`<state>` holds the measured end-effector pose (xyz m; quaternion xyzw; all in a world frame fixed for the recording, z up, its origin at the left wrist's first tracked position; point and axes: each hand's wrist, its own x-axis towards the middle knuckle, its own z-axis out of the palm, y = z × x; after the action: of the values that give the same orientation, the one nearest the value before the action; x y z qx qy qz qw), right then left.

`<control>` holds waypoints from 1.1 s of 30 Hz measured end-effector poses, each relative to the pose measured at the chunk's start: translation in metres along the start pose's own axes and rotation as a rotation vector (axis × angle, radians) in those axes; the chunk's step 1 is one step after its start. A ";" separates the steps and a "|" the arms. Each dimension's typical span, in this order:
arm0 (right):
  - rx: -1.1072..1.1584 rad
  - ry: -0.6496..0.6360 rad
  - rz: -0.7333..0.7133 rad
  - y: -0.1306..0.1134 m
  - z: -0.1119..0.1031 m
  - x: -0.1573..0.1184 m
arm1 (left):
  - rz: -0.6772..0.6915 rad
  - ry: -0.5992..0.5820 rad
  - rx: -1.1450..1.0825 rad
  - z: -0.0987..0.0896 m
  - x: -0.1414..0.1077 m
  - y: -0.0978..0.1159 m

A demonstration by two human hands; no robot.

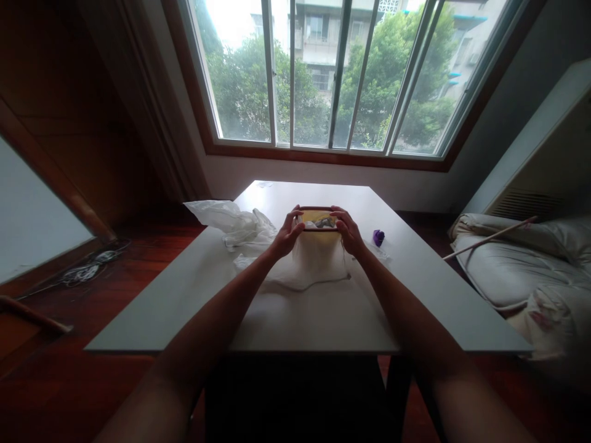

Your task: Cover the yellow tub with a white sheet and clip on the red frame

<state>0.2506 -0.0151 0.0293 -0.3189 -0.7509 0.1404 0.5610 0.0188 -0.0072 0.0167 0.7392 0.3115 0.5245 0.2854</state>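
Note:
A small yellowish box with a dark red rim [318, 229] is held between both hands over the white table [318, 320]. My left hand [289, 234] grips its left side, and my right hand [348, 232] grips its right side. Whitish and grey items show inside the box, too small to make out. Crumpled white plastic [249, 231] lies left of my left hand. A small purple object [378, 237] sits to the right of my right hand, with a bit of clear plastic beside it. Below the box, a thin grey cord [305, 288] curves across the tabletop.
Beyond the table is a wide window [318, 92]. At the right, a thin stick [489, 239] rests across pale, padded bundles [530, 264]. Tangled cables [87, 271] lie on the red floor at the left, near a wooden-framed panel.

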 end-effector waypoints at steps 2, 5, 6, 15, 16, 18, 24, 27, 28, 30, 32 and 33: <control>-0.038 -0.013 -0.013 -0.001 -0.002 -0.004 | -0.009 -0.017 0.084 -0.003 -0.001 0.005; -0.129 -0.044 -0.057 0.000 -0.008 -0.012 | -0.014 -0.029 0.378 -0.029 -0.002 0.010; -0.157 -0.049 -0.064 0.000 -0.011 -0.014 | -0.036 0.020 0.509 -0.043 -0.003 0.008; -0.281 0.053 -0.045 -0.011 -0.003 -0.013 | -0.721 0.044 0.983 -0.148 -0.034 -0.069; -0.292 0.052 -0.036 -0.009 0.003 -0.007 | -0.731 0.023 0.985 -0.148 -0.037 -0.074; -0.314 0.035 -0.010 -0.001 0.018 0.010 | -0.728 0.005 1.000 -0.145 -0.042 -0.081; -0.335 -0.061 0.075 0.033 0.099 0.076 | -0.664 -0.060 1.098 -0.147 -0.051 -0.077; -0.369 -0.143 0.087 0.041 0.147 0.104 | -0.629 -0.091 1.090 -0.151 -0.050 -0.079; -0.374 -0.180 0.074 0.043 0.161 0.113 | -0.619 -0.097 1.081 -0.153 -0.049 -0.081; -0.380 -0.250 0.054 0.046 0.185 0.127 | -0.608 -0.095 1.066 -0.154 -0.046 -0.085; -0.401 -0.295 0.072 0.047 0.203 0.140 | -0.594 -0.083 1.049 -0.154 -0.043 -0.088; -0.422 -0.307 0.098 0.048 0.209 0.145 | -0.584 -0.077 1.039 -0.154 -0.043 -0.090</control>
<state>0.0466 0.1442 0.0416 -0.4398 -0.8236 0.0542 0.3541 -0.1533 0.0326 -0.0317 0.6843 0.7070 0.1762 0.0300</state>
